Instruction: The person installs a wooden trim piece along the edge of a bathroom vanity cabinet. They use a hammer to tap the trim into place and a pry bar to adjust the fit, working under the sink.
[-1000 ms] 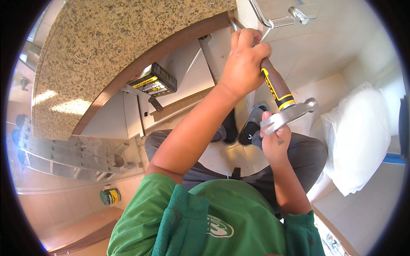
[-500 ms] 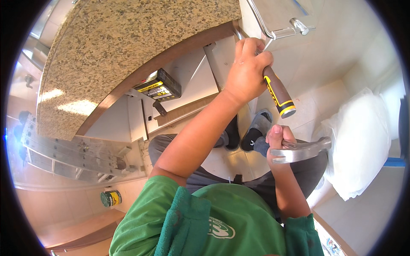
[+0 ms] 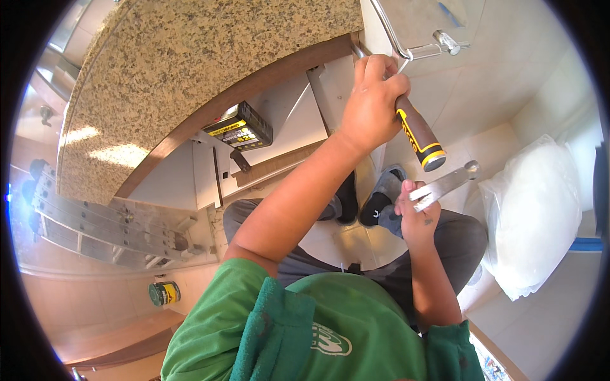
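Observation:
In my left hand (image 3: pixel 373 105), fingers wrapped round it, is a chisel (image 3: pixel 420 133) with a dark brown and yellow handle and a metal end cap. Its shaft shows past my fingers, against the end of the brown wooden edge (image 3: pixel 254 82) under the granite countertop (image 3: pixel 210 57). Below the cap, my right hand (image 3: pixel 419 214) grips a claw hammer (image 3: pixel 448 183). The hammer's silver head is tilted, one end up close to the chisel's cap but apart from it. Most of the hammer's handle is hidden.
A black and yellow adhesive can (image 3: pixel 244 127) sits in the cabinet under the counter. Chrome tubing (image 3: pixel 438 46) stands near my left hand. To the right lies a white plastic bag (image 3: pixel 534 216); a metal ladder (image 3: pixel 101 222) and a green can (image 3: pixel 164 294) are on the left.
The hammer head has risen toward the chisel's cap and turned from nearly level to slanted. My right hand has rotated with it; my left hand has barely shifted.

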Demonstrator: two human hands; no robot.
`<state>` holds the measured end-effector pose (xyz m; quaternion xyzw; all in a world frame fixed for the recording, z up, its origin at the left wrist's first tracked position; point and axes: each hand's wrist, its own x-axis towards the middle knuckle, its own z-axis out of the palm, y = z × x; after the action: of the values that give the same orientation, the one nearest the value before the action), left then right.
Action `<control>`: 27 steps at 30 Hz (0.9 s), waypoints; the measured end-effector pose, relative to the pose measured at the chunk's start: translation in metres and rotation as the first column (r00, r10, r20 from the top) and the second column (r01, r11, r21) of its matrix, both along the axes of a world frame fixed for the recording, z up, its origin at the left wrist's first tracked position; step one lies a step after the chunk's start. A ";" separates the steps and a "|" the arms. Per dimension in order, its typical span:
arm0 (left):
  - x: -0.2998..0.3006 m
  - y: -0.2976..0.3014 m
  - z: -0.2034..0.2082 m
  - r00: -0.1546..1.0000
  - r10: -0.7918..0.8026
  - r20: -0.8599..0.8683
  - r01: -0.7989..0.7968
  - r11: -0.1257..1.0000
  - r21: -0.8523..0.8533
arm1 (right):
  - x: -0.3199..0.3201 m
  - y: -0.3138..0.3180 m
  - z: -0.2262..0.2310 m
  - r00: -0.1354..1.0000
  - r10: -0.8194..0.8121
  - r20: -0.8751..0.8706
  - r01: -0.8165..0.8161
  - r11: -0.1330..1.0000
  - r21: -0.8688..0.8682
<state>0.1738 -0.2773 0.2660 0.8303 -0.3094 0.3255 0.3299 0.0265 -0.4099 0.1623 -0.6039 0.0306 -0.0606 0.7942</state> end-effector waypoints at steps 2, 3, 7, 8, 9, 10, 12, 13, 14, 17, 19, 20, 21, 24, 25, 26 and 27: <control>0.000 0.000 -0.001 1.000 -0.004 0.005 0.004 1.000 0.010 | 0.000 -0.002 0.005 0.999 -0.038 0.001 0.038 0.999 0.009; -0.001 0.001 -0.004 1.000 -0.007 0.000 0.007 1.000 0.021 | -0.001 -0.003 0.007 0.999 -0.050 -0.010 0.050 0.998 0.036; -0.006 0.001 -0.012 0.998 -0.036 0.046 0.032 0.997 0.074 | -0.002 -0.008 0.004 0.998 -0.059 -0.038 0.063 0.994 0.094; -0.010 -0.001 -0.013 0.999 -0.040 0.033 0.037 0.997 0.068 | -0.002 -0.009 0.002 0.997 -0.064 -0.038 0.067 0.992 0.106; -0.014 -0.003 -0.014 0.999 -0.041 0.019 0.040 0.997 0.063 | -0.003 -0.010 0.000 0.998 -0.062 -0.032 0.066 0.991 0.120; -0.017 -0.005 -0.016 0.999 -0.042 0.005 0.042 0.997 0.057 | -0.004 -0.010 -0.002 0.998 -0.062 -0.025 0.064 0.989 0.133; -0.015 -0.004 -0.020 0.999 -0.044 0.000 0.044 0.997 0.056 | -0.005 -0.011 -0.004 0.998 -0.060 -0.004 0.060 0.986 0.156; -0.014 -0.003 -0.022 0.999 -0.045 -0.002 0.045 0.997 0.055 | -0.005 -0.013 -0.005 0.998 -0.059 0.011 0.057 0.984 0.166; -0.014 -0.003 -0.024 0.999 -0.050 -0.002 0.051 0.998 0.049 | -0.005 -0.013 -0.005 0.998 -0.059 0.026 0.054 0.983 0.176; -0.010 -0.001 -0.027 0.999 -0.053 -0.002 0.053 0.998 0.037 | -0.004 -0.014 -0.004 0.999 -0.037 -0.012 0.039 0.986 0.163; -0.007 -0.001 -0.031 0.999 -0.043 -0.006 0.043 0.999 0.030 | -0.004 -0.012 0.001 0.999 -0.039 -0.005 0.039 0.990 0.138; -0.006 -0.001 -0.032 0.999 -0.041 -0.008 0.041 0.999 0.027 | -0.004 -0.011 0.002 0.999 -0.040 -0.001 0.039 0.991 0.124; -0.006 -0.001 -0.031 0.999 -0.039 -0.010 0.039 0.999 0.023 | -0.004 -0.011 0.003 0.999 -0.036 0.002 0.036 0.993 0.116; -0.004 -0.002 -0.032 0.999 -0.037 -0.003 0.037 0.999 0.012 | -0.004 -0.011 0.003 1.000 -0.028 0.012 0.026 0.995 0.093; -0.004 -0.002 -0.032 0.999 -0.036 0.002 0.036 0.999 0.009 | -0.004 -0.011 0.003 1.000 -0.027 0.016 0.025 0.996 0.086; -0.004 -0.002 -0.031 0.999 -0.035 0.004 0.035 0.999 0.007 | -0.004 -0.011 0.003 0.999 -0.025 0.020 0.023 0.997 0.079; -0.005 -0.002 -0.031 0.999 -0.037 0.006 0.037 0.999 0.003 | -0.004 -0.011 0.003 1.000 -0.027 0.015 0.026 0.996 0.089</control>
<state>0.1693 -0.2795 0.2355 0.8238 -0.3263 0.3215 0.3339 0.0226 -0.4208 0.1652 -0.5671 0.0351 -0.0746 0.8195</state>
